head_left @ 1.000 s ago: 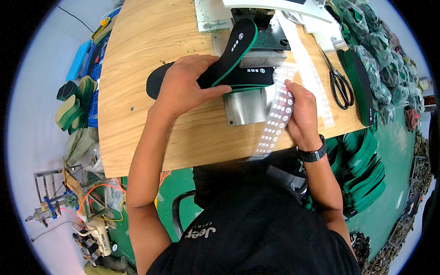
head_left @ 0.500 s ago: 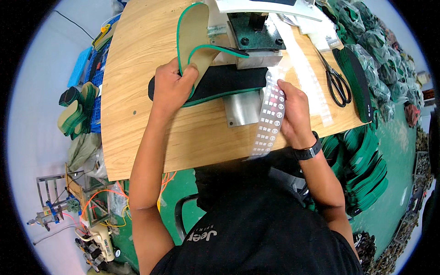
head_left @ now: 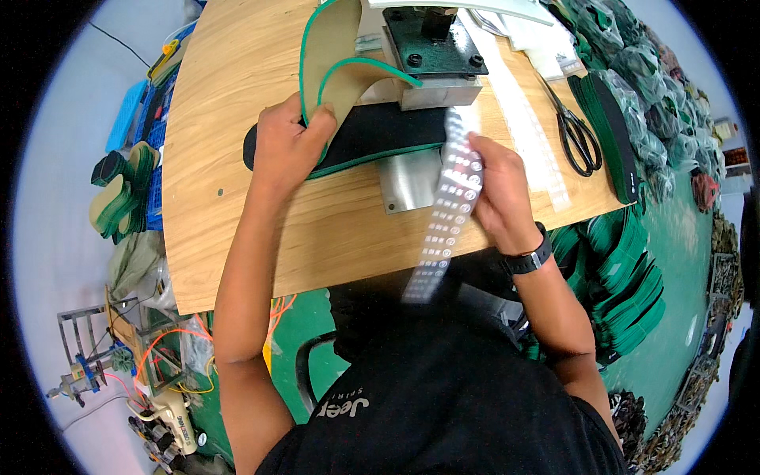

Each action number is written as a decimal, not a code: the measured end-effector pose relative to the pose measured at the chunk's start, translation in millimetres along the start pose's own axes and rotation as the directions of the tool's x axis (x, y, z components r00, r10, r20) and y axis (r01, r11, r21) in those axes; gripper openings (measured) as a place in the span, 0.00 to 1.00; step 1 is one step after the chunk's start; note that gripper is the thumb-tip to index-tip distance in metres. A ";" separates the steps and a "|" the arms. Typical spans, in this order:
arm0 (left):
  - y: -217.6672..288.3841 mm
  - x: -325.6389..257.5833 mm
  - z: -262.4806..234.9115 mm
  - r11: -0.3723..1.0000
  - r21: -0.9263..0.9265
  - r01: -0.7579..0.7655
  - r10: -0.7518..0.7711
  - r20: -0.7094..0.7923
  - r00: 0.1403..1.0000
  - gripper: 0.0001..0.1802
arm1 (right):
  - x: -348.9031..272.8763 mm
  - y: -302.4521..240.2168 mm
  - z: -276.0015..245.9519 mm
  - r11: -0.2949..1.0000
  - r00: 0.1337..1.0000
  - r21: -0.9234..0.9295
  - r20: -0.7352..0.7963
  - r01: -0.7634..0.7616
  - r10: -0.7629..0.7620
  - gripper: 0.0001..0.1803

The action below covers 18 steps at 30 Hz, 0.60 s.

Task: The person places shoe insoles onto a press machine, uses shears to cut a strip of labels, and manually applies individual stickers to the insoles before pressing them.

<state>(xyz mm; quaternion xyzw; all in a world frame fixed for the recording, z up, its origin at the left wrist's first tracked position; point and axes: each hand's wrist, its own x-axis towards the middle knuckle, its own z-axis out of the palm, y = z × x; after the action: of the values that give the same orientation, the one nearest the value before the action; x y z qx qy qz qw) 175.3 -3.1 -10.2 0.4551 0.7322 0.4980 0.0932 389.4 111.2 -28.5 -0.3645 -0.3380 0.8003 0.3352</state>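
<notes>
My left hand point(head_left: 286, 145) is closed on insoles with beige undersides and green edges. One insole point(head_left: 336, 47) stands upright, and another curls from my thumb toward the press. Beneath them a black-topped insole point(head_left: 388, 131) lies with its right end at the metal block of a press point(head_left: 439, 95). Between thumb and fingers my right hand point(head_left: 504, 186) grips a translucent strip of white printed labels point(head_left: 450, 210). The strip's upper end reaches the insole's end below the press block, and its lower end hangs past the table edge, blurred.
A steel plate point(head_left: 408, 184) juts out below the press on the wooden table point(head_left: 214, 237). To the right lie black scissors point(head_left: 578, 138), a stack of insoles point(head_left: 606, 134) and a long pale strip point(head_left: 526, 119). More green insoles point(head_left: 613, 277) are piled beside the table's right edge.
The label strip's lower end has swung left and down toward me. My right hand has shifted slightly left. Both hands keep their holds, and the whole view has shifted a little.
</notes>
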 end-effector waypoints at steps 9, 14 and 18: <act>-2.4 0.1 1.4 0.999 0.006 -0.051 0.051 0.006 0.999 0.09 | 2.4 0.8 7.9 0.969 0.984 -0.235 0.136 -0.081 0.116 0.09; -5.0 0.4 1.9 0.999 0.016 -0.039 0.039 -0.002 0.999 0.09 | 3.4 0.8 7.5 0.967 0.981 -0.242 0.153 -0.076 0.116 0.09; -5.9 1.0 0.7 0.997 0.048 -0.067 0.067 -0.002 0.998 0.09 | 4.9 0.0 6.1 0.959 0.983 -0.267 0.128 -0.092 0.130 0.09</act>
<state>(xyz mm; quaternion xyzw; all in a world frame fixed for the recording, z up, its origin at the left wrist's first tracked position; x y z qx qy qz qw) 171.8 -2.4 -15.0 0.4808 0.7284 0.4839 0.0644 381.9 113.2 -27.2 -0.3649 -0.4424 0.7908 0.2139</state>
